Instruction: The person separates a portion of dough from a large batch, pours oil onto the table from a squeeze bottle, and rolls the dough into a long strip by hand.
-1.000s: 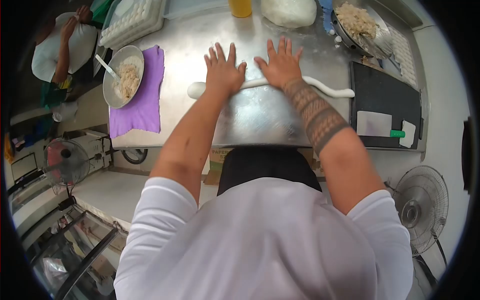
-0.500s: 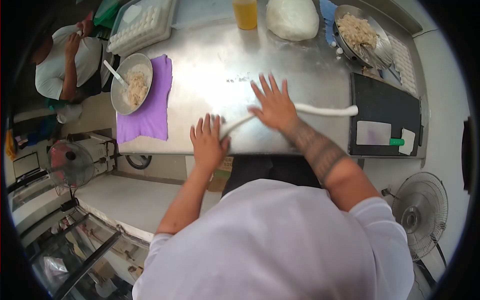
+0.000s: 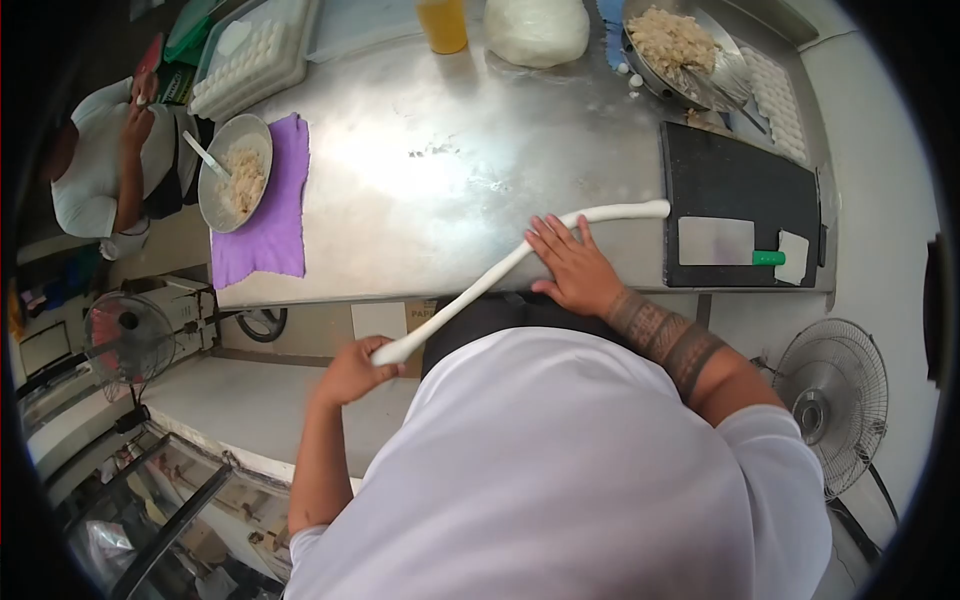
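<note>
A long white dough rope [image 3: 478,288] runs from the black board's edge across the steel table and out past its front edge. My left hand [image 3: 352,374] is closed around the rope's near left end, off the table and in front of it. My right hand [image 3: 576,270] lies with its fingers stretched out, fingertips touching the rope near the table's front edge. Beyond my right hand, the rope's far end rests on the metal beside the black board [image 3: 745,170].
On the board lie a flat scraper blade [image 3: 716,241] and a green-handled tool [image 3: 768,258]. A bowl of filling [image 3: 210,205] sits on a purple cloth [image 3: 285,240] at left. Wrapped dough [image 3: 537,35], a yellow cup [image 3: 442,28] and a pan [image 3: 652,85] stand behind. Another person [image 3: 105,170] is at far left.
My left hand has moved down and left off the table, gripping and drawing out the rope's end. My right hand has shifted nearer the front edge. The whole view has shifted.
</note>
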`<control>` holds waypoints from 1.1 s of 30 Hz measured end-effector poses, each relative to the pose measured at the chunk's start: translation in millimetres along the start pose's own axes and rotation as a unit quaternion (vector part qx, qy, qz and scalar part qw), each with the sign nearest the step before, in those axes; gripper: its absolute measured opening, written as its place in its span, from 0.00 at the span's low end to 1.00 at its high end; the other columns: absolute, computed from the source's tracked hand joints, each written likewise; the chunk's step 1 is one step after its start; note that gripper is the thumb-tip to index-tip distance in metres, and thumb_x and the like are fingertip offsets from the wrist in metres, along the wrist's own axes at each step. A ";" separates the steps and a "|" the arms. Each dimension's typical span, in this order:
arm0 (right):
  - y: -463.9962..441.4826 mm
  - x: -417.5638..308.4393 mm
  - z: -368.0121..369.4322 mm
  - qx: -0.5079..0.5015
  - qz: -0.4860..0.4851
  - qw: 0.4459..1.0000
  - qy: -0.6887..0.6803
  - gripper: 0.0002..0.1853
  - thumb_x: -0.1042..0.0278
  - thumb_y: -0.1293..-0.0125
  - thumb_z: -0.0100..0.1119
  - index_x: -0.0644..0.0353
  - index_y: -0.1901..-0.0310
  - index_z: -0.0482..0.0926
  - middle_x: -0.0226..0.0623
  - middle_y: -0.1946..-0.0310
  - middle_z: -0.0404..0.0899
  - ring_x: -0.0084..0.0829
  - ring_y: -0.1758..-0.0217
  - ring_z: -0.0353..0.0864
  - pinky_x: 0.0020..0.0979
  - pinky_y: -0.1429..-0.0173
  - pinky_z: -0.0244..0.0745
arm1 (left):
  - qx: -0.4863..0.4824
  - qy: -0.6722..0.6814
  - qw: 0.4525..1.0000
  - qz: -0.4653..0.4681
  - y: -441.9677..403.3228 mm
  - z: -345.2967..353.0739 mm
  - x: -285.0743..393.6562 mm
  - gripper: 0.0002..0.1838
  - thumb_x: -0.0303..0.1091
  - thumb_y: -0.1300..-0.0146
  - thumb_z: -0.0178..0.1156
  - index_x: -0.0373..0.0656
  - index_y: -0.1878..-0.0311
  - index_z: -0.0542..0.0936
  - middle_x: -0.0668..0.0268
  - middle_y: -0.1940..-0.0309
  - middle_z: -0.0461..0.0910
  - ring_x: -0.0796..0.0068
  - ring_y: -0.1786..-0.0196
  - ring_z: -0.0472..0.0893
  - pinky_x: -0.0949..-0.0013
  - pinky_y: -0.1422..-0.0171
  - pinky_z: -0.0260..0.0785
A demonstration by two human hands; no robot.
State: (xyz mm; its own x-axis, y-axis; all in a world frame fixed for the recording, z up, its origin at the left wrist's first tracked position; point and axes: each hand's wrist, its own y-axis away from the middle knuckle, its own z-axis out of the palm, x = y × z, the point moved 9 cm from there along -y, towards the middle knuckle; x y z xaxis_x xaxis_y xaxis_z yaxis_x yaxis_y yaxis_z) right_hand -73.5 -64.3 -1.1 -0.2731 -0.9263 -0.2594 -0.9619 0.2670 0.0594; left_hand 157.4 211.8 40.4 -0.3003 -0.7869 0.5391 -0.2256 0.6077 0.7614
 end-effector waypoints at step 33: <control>1.5 47.8 -20.9 -0.003 -0.152 0.986 -0.065 0.42 0.37 0.22 0.51 0.51 0.15 0.56 0.44 0.14 0.53 0.47 0.10 0.47 0.62 0.11 0.38 | 0.137 0.737 0.628 0.208 83.9 157.1 -34.2 0.34 0.56 0.32 0.63 0.32 0.39 0.76 0.53 0.58 0.83 0.61 0.61 0.83 0.63 0.58 0.78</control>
State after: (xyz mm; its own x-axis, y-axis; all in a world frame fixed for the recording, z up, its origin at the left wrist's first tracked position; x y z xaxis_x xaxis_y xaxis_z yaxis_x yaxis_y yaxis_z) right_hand -88.3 -113.8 6.7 0.0324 -0.9216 -0.3868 -0.9992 -0.0206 -0.0346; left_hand 3.2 306.5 29.3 0.7529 0.3253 0.5721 -0.6236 0.6305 0.4622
